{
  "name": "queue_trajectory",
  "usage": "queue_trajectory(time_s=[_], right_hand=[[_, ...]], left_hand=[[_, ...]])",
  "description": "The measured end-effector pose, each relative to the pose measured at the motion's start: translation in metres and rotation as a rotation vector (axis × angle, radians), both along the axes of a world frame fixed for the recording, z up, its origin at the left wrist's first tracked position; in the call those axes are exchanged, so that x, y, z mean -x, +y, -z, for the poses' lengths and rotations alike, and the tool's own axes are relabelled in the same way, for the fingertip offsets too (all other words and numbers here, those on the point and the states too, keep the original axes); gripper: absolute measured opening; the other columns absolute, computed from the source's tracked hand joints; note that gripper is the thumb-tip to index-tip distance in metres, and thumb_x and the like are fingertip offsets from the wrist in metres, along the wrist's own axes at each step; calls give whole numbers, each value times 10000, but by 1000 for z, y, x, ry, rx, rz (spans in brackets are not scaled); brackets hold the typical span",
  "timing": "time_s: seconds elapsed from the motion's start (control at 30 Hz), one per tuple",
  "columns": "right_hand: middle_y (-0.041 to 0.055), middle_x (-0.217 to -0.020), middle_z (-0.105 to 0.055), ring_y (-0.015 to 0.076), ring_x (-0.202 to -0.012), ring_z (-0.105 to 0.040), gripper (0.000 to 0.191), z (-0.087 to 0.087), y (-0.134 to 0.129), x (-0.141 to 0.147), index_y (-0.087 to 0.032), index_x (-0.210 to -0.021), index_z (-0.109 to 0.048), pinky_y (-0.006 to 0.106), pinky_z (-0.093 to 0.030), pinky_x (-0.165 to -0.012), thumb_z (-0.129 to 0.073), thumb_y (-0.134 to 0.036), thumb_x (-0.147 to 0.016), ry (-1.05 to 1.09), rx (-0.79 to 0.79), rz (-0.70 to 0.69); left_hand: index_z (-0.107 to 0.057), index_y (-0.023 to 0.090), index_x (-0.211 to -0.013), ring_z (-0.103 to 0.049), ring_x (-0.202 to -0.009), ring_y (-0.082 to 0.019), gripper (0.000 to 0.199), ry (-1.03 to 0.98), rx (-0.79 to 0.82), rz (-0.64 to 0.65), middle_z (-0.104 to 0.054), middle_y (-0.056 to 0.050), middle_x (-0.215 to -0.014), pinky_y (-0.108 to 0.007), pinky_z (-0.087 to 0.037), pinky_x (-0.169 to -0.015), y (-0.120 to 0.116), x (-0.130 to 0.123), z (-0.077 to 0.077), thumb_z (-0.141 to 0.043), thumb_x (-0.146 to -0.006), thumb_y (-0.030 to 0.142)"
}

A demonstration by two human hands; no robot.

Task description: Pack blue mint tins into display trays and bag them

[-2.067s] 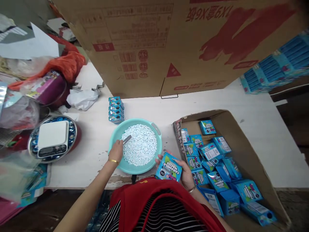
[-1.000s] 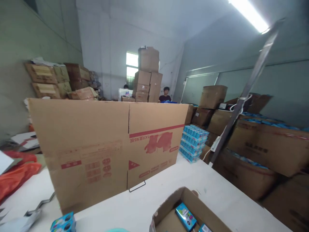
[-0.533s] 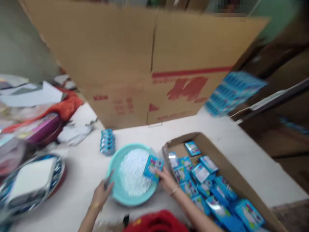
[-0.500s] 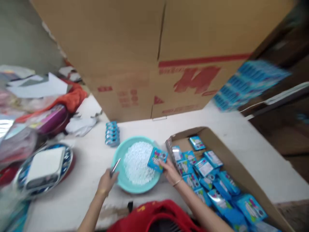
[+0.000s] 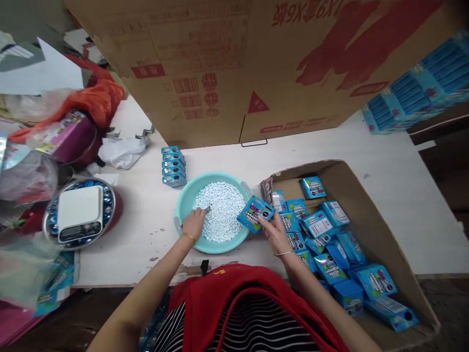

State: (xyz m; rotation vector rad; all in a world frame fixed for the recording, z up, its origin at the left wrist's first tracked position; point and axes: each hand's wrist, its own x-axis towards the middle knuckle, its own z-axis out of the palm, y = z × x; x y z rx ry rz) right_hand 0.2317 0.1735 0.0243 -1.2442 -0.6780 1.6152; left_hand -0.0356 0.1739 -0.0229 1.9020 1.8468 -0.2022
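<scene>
A turquoise plastic basin (image 5: 182, 195) holds a heap of small white candies (image 5: 223, 210). My left hand (image 5: 194, 224) reaches over its left side, closed on a small metal scoop (image 5: 208, 210) whose tip is down among the candies. At the basin's right rim, my right hand (image 5: 276, 233) grips a blue candy box (image 5: 255, 214) by its right side, tilted over the candies. Whether the box's flap is open cannot be made out.
An open cardboard tray (image 5: 381, 234) with several blue candy boxes stands right. Behind the basin are a row of small boxes (image 5: 173, 167) and a big carton (image 5: 205, 117). At left, a white scale (image 5: 80, 210) rests on a metal bowl (image 5: 113, 215). Stacked blue packs (image 5: 414, 93) stand back right.
My left hand has moved from outside the basin's rim to over the candies, lowering the scoop into them. The box stays in my right hand near the rim. The camera view has shifted.
</scene>
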Motion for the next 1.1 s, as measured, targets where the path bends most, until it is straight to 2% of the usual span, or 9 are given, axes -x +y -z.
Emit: queue_trajectory(time_s=[0.2,0.3,0.37,0.47,0.63,0.7,0.77,0.9,1.1], right_hand=[[25,-1081,-662,208,-1016,-605,415,-6,2,-6,-248,-1049,-543,367,-474,-928,-740,-353,-699,-164,-84,-31],[30,-1069,-651,208,-994,-605,426,-8,1,-6,-248,-1067,-527,363,-479,-909,-732,-344,-706,-212,-117,-33],[29,-1071,-637,206,-988,-602,425,-7,0,-8,-251,-1087,-518,365,-474,-909,-720,-332,-722,-252,-149,-27],[39,-1080,-616,213,-1000,-585,390,-6,0,-12,-248,-1110,-525,378,-462,-915,-682,-323,-761,-399,-246,-54],[77,-1079,-587,248,-1021,-550,317,-11,4,-9,-236,-1139,-547,420,-453,-909,-575,-280,-826,-777,-501,-195],[88,-1100,-573,254,-1046,-542,331,-15,7,-2,-237,-1173,-534,426,-454,-916,-525,-232,-842,-847,-569,-263],[98,-1134,-559,254,-1075,-533,373,-16,9,6,-231,-1210,-512,424,-455,-931,-487,-179,-841,-867,-622,-316],[104,-1175,-546,256,-1120,-514,458,-14,10,21,-232,-1258,-478,436,-450,-962,-450,-105,-819,-891,-713,-403],[104,-1181,-543,260,-1143,-495,499,-9,7,30,-241,-1280,-462,454,-445,-972,-438,-72,-810,-923,-783,-453]], left_hand=[[-526,152,-1102,-503,-1093,-225,429,-243,37,111,-556,-118,-1143,-372,-404,-969,7,-54,30,-411,-748,-61],[-485,142,-1179,-512,-1119,-205,444,-360,26,115,-549,-116,-1200,-332,-409,-983,11,-58,33,-448,-766,-16],[-467,144,-1208,-533,-1092,-201,403,-419,13,110,-549,-117,-1209,-328,-432,-955,11,-48,25,-457,-815,55],[-468,170,-1218,-555,-1039,-199,344,-487,-15,121,-569,-104,-1159,-337,-455,-908,10,-25,-4,-459,-874,166],[-507,180,-1179,-550,-1006,-194,285,-598,-118,197,-587,-89,-1043,-341,-455,-884,12,5,-79,-438,-909,236],[-504,176,-1182,-548,-999,-189,284,-582,-137,251,-588,-90,-1043,-343,-455,-882,14,10,-107,-418,-917,233],[-501,173,-1179,-548,-1003,-188,282,-544,-134,324,-587,-92,-1061,-347,-454,-884,17,11,-128,-399,-920,215],[-517,168,-1139,-559,-973,-198,270,-366,-79,440,-589,-89,-1040,-364,-468,-865,23,1,-153,-385,-905,196],[-435,164,-1269,-577,-922,-230,425,-25,-68,469,-607,-98,-964,-368,-477,-786,29,-27,-180,-353,-858,92]])
